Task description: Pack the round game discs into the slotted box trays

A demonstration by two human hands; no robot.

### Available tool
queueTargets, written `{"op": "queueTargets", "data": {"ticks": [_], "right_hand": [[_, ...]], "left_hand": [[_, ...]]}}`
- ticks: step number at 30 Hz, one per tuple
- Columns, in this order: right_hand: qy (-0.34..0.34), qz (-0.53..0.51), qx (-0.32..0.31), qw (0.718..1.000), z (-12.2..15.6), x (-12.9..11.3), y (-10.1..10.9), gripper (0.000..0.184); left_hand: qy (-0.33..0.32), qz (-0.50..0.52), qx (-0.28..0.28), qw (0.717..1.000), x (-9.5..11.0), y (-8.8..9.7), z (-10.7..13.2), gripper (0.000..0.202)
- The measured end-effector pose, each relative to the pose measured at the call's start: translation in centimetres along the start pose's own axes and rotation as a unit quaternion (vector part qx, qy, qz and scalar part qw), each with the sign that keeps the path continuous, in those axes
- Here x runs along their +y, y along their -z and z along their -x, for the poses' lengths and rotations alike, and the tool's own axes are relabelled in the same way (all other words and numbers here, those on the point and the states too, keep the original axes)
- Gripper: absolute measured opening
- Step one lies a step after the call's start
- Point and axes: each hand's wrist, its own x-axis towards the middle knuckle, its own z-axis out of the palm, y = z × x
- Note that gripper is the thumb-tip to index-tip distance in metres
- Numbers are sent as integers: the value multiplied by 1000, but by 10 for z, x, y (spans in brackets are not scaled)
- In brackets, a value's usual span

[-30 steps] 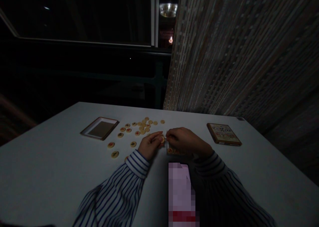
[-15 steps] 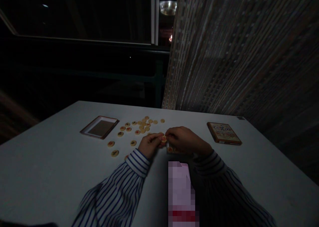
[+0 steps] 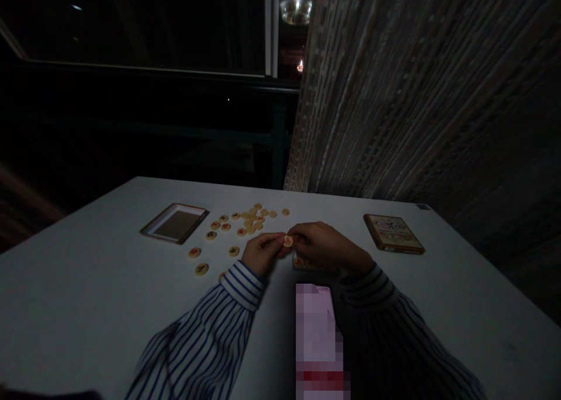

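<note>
Between the fingertips of both hands a round Chinese chess piece (image 3: 288, 241) with a red character is held face toward me, just above the table. My left hand (image 3: 262, 254) pinches its left and lower side, fingers closed. My right hand (image 3: 328, 245) grips its right edge with thumb and fingertips, the other fingers curled. Under the right hand lies a shallow box (image 3: 298, 267) with a row of red-marked pieces, mostly covered by the hand. To the left, loose chess pieces (image 3: 249, 223) are scattered on the white table (image 3: 109, 295), some showing characters, some plain sides.
An empty box lid or tray (image 3: 193, 234) lies at the left, and a closed box with a printed picture (image 3: 393, 234) at the right. A phone with a blurred-out screen (image 3: 319, 335) lies between my forearms. A string curtain (image 3: 350, 96) hangs behind the table.
The held piece has turned a little, so its red character sits differently between my fingers. My hands stay in nearly the same place.
</note>
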Motion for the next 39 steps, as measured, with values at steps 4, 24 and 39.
{"op": "queueTargets", "data": {"ticks": [4, 24, 39], "right_hand": [[5, -2, 6, 1000, 1, 0, 0, 27], [7, 28, 6, 1000, 1, 1, 1, 25], [9, 50, 12, 999, 2, 1, 0, 26]], "left_hand": [[-4, 3, 15, 1000, 0, -2, 0, 33], [11, 15, -4, 1000, -1, -5, 3, 34], [-6, 3, -7, 1000, -4, -5, 2, 37]]}}
